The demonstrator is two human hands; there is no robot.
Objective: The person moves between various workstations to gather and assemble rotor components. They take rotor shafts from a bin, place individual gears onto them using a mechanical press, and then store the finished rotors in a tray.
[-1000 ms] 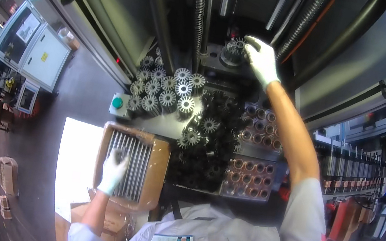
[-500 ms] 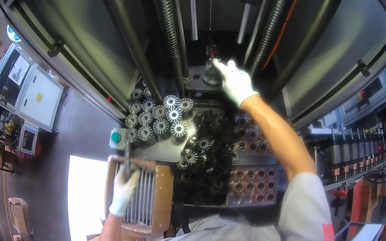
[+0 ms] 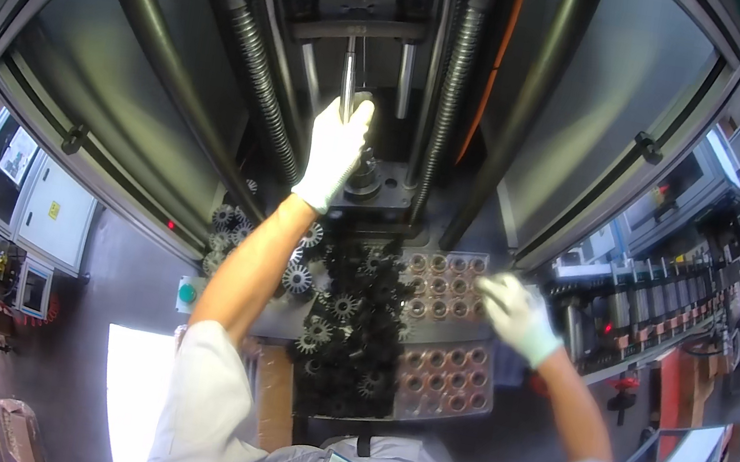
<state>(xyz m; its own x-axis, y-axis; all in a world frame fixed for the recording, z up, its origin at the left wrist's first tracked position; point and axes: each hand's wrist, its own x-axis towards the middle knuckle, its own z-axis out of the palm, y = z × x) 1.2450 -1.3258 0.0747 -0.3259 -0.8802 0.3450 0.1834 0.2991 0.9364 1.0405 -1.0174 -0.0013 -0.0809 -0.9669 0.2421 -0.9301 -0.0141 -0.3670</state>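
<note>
My left hand, in a white glove, reaches up into the press and is closed round a slim metal shaft. The shaft stands nearly upright below the press's crosshead. Just right of that hand's wrist is the round metal fixture on the press base. My right hand, also gloved, is at the right edge of a clear tray of copper-coloured rings. Its fingers point left, stretched out and slightly blurred; I see nothing in them.
Toothed metal discs stand in stacks, partly behind my left forearm. Dark toothed discs crowd the middle. A second ring tray lies nearer me. A cardboard box is partly covered by my left sleeve. A green button sits at left.
My left hand has risen from the box of shafts into the press, carrying a shaft. My right hand has left the fixture and come down right to the ring tray. The view has shifted.
</note>
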